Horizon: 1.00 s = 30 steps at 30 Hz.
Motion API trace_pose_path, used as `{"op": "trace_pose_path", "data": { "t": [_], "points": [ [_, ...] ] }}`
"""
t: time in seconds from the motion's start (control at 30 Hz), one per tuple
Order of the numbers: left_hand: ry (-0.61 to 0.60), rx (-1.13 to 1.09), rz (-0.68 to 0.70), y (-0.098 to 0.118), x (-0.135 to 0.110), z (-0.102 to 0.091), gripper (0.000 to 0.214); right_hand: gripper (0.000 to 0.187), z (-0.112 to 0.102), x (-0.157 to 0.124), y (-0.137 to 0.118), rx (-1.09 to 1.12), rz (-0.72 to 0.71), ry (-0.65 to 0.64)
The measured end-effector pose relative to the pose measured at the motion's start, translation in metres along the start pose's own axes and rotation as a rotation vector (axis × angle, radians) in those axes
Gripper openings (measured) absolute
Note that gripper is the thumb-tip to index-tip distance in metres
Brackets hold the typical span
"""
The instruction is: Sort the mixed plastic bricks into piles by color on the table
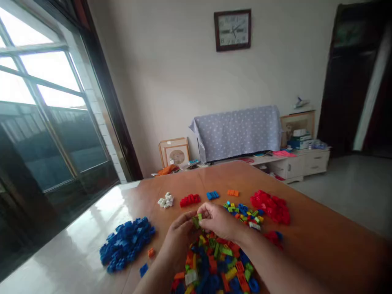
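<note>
The person's right hand (219, 220) has its thumb and forefinger pinched together on a light green block (200, 216), which pokes up between the fingertips. Just beside it, the left hand (183, 230) has its fingers curled in on a second green block (195, 222), partly hidden; whether the two pieces are joined cannot be told. Directly below the fingers, toward the person, spreads a big mixed pile (214, 261) of blocks. Beyond the fingertips, on the table (171, 181), lie white blocks (165, 200), a red row (190, 200), a blue row (212, 195) and an orange row (233, 192). Right of the fingers are a smaller mixed heap (245, 214) and, farther out, a red heap (270, 207). Well left of them sits a blue heap (126, 245).
</note>
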<state>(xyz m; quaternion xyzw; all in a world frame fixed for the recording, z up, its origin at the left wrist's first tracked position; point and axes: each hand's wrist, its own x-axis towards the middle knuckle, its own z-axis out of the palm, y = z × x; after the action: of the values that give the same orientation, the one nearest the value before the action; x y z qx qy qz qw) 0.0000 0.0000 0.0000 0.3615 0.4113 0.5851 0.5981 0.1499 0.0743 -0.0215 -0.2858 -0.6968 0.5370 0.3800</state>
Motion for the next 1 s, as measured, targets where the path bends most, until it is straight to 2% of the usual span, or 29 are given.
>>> {"op": "trace_pose_path", "data": {
  "t": [0.13,0.3,0.43,0.5,0.57,0.63,0.7,0.77,0.87,1.0],
  "points": [
    [0.012,0.006,-0.003,0.002,-0.001,0.001,0.040,0.027,0.001,0.000,-0.001,-0.065,-0.009,0.001],
    [-0.038,0.056,-0.013,0.002,0.000,0.002,0.044,0.032,0.010,-0.006,-0.009,-0.212,-0.078,0.037],
    [0.022,0.061,0.006,-0.004,0.005,-0.003,0.037,0.037,0.008,-0.007,-0.014,-0.316,-0.156,0.053],
    [0.072,0.021,0.005,-0.006,0.009,-0.008,0.030,0.033,-0.006,-0.003,-0.011,-0.373,-0.151,0.129],
    [0.112,-0.019,-0.004,-0.005,0.012,-0.013,0.025,0.027,-0.027,0.002,-0.004,-0.464,-0.112,0.271],
    [0.142,-0.033,-0.006,-0.004,0.014,-0.017,0.022,0.031,-0.053,0.007,0.007,-0.635,-0.089,0.408],
    [0.163,-0.024,0.008,-0.002,0.016,-0.020,0.022,0.038,-0.075,0.011,0.019,-0.837,0.001,0.452],
    [0.171,-0.002,0.032,-0.003,0.019,-0.023,0.025,0.047,-0.088,0.013,0.031,-0.982,0.156,0.399],
    [0.160,0.032,0.070,-0.006,0.023,-0.026,0.035,0.060,-0.088,0.012,0.042,-1.069,0.323,0.253],
    [0.177,0.058,0.106,-0.013,0.028,-0.027,0.049,0.063,-0.069,0.011,0.043,-1.083,0.353,0.114]
  ]
}}
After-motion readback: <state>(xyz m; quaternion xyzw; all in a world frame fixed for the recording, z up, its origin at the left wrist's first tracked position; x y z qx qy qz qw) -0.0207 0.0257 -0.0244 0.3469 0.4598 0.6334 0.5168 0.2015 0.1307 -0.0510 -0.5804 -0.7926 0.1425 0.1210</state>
